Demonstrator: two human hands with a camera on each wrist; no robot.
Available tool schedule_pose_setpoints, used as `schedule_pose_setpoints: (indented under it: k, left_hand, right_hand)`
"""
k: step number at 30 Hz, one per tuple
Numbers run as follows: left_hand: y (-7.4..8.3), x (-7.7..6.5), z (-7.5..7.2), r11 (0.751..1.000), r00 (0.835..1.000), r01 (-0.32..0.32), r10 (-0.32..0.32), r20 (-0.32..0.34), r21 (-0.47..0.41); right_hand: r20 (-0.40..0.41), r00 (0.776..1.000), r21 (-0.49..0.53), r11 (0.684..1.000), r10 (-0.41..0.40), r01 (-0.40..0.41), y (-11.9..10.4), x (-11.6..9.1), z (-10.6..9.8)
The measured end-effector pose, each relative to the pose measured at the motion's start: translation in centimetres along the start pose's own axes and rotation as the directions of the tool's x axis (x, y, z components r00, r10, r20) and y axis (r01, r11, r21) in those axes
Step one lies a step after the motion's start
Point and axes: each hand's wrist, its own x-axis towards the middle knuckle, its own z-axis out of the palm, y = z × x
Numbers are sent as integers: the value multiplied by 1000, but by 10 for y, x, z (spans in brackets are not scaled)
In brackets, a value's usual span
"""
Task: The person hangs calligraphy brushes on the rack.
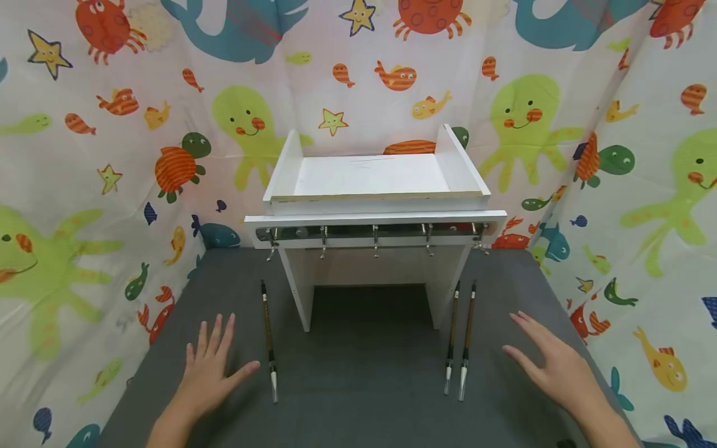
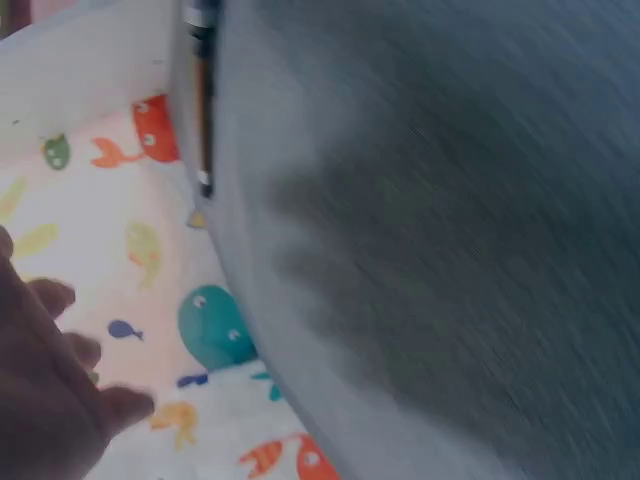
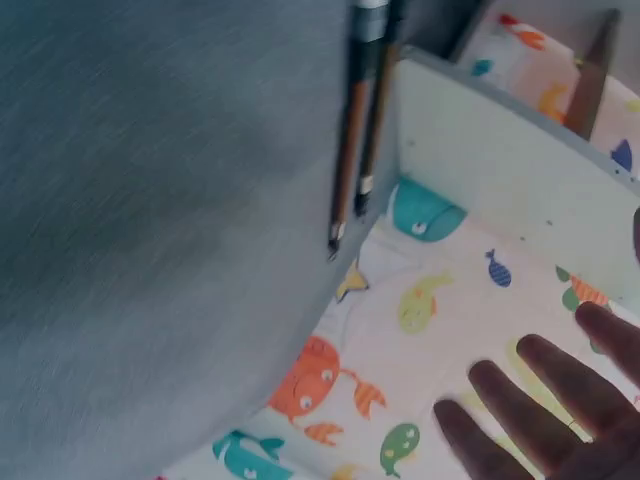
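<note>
My left hand (image 1: 207,376) is held with fingers spread, left of a single writing brush (image 1: 268,339) that has a brown handle and a clear cap over its white tip. On the other side, my right hand (image 1: 560,376) has its fingers extended, to the right of two similar brushes, an inner brush (image 1: 452,339) and an outer brush (image 1: 468,339), lying side by side. Neither hand holds anything. In the left wrist view the single brush (image 2: 204,110) appears past the fingers; the right wrist view shows the pair, including one brush (image 3: 350,150).
A white shelf unit (image 1: 375,205) stands at the back of the grey table (image 1: 358,398), with a tray-like top and two side panels. Along its front runs a rail with several metal hooks (image 1: 376,241). A curtain (image 1: 358,56) printed with sea animals surrounds the table's back and sides.
</note>
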Motion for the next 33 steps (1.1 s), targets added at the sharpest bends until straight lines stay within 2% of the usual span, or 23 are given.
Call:
schedule_pose_setpoints:
  k: [2,4,7,10,13,15,18,23,25,27,31,33]
  left_hand:
    - [7,3,-2,995,1000,-25,25,-2,-92]
    - [15,6,-5,981,999,-49,49,-6,-189]
    - [30,12,-7,934,994,-111,107,-31,-338]
    - [44,21,-8,851,977,-210,198,-76,-482]
    - [55,33,-6,741,953,-289,285,-105,-607]
    - [61,42,-4,677,938,-312,329,-106,-666]
    - [68,53,-2,605,921,-334,372,-113,-723]
    - [79,67,-1,518,918,-330,372,-140,-789]
    - [83,71,0,499,921,-325,359,-150,-804]
    - [86,74,1,489,928,-309,344,-145,-816]
    - [89,80,5,481,939,-262,326,-107,-836]
    - [91,83,6,487,946,-241,312,-91,-840]
  right_hand:
    - [-70,997,44,999,14,-11,-3,5,1]
    - [-100,994,108,994,45,-34,-5,9,4]
    - [-82,989,179,978,120,-104,-4,15,10]
    - [-43,982,225,960,183,-169,-1,19,19]
    - [2,971,249,940,239,-232,2,24,29]
    - [30,963,263,927,268,-266,4,27,35]
    - [57,954,276,913,296,-300,4,30,42]
    - [92,940,325,883,328,-339,4,34,50]
    - [108,935,347,869,338,-354,4,35,54]
    - [124,928,364,854,352,-373,5,36,57]
    - [153,915,388,829,372,-402,6,38,62]
    - [161,909,402,816,384,-416,7,39,64]
